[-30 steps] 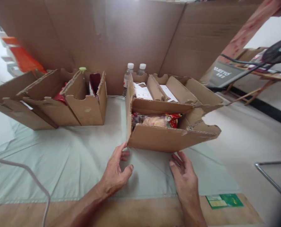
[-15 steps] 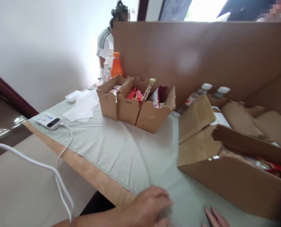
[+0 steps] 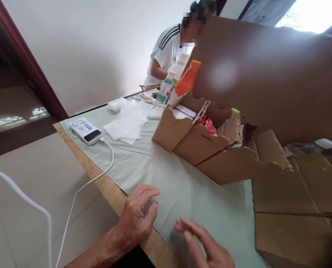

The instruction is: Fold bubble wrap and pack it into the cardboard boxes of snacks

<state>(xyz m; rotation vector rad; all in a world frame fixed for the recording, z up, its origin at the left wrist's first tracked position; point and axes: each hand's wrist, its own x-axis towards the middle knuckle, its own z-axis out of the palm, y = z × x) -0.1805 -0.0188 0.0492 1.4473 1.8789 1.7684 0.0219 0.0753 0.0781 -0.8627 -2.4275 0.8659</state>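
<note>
Cardboard boxes [image 3: 202, 146] in a row on the table [image 3: 110, 188]

Butted together, open tops up, probably to keep the red packet [image 3: 211, 127] separate. Holding nothing with left hand [image 3: 138, 216] or right hand [image 3: 216, 256], digits parted, near the table's edge.

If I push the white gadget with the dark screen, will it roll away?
Probably not: the white gadget lies flat, so it would likely slide. The cable plugged into it would probably trail along. It looks hard and boxy, so it likely wouldn't bend.
</note>
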